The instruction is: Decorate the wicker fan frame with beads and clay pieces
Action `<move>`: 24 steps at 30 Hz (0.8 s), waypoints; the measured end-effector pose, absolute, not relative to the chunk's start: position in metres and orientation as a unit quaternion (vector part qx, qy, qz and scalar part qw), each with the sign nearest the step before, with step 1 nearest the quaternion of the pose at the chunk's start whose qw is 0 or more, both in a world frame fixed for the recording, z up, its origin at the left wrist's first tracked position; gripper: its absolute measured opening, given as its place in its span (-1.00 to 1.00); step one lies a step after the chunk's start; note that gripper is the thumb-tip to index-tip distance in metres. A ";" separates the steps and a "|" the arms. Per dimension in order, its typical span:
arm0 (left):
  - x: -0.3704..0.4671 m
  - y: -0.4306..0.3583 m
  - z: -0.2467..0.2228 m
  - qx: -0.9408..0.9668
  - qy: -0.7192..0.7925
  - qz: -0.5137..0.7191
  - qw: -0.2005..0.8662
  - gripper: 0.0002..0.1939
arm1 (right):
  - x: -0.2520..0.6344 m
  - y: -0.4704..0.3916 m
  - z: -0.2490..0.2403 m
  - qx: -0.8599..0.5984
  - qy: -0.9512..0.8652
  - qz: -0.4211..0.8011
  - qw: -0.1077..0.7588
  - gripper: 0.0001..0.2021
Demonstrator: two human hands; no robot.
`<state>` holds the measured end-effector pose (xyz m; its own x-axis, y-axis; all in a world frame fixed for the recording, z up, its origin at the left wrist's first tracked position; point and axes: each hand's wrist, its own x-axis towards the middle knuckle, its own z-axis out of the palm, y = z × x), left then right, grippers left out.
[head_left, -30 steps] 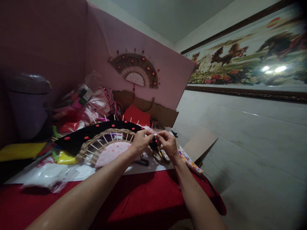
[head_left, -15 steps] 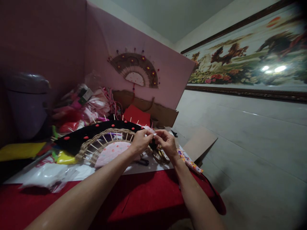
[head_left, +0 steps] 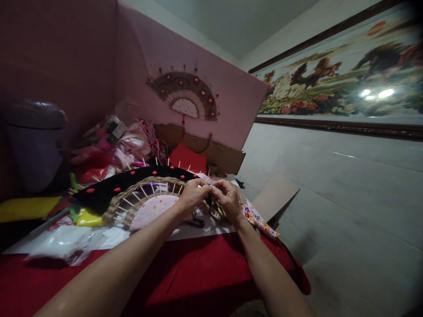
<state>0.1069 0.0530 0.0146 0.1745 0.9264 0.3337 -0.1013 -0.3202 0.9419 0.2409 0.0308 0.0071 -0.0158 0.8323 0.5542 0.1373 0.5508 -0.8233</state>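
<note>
My left hand [head_left: 192, 196] and my right hand [head_left: 227, 199] meet fingertip to fingertip over the right end of a handmade fan. Both are closed in a pinch, and a small white piece [head_left: 200, 186] shows at the left fingers. The right fingertips touch the same spot; how much of the piece they grip is hidden. Beneath and to the left lies the fan, with a black band [head_left: 109, 193] dotted in red, a braided cord [head_left: 115, 207], pale sticks and a pink spotted half-round centre [head_left: 153, 209]. Gold-coloured rings [head_left: 217, 214] sit under my right hand, partly covered.
Plastic bags [head_left: 62, 242], a yellow packet [head_left: 90, 217] and pink cloth [head_left: 134, 145] crowd the left. A red cloth [head_left: 198, 264] covers the front edge. Floral fabric [head_left: 261, 222] lies right. Behind, another fan [head_left: 185, 94] hangs on a pink board [head_left: 231, 101].
My hands stay together in nearly the same place, with the fingers slightly shifted. The white piece shows more clearly at the left fingers. The fan has not visibly moved.
</note>
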 end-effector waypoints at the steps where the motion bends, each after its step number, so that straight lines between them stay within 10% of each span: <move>1: 0.106 0.052 0.015 0.593 0.338 0.542 0.490 -0.88 | 0.242 0.031 0.009 -0.365 -0.628 0.308 0.614 -0.85; 24: 0.104 0.052 0.019 0.474 0.280 0.498 0.671 -0.91 | 0.251 0.039 0.014 -0.302 -0.517 0.443 0.667 -0.74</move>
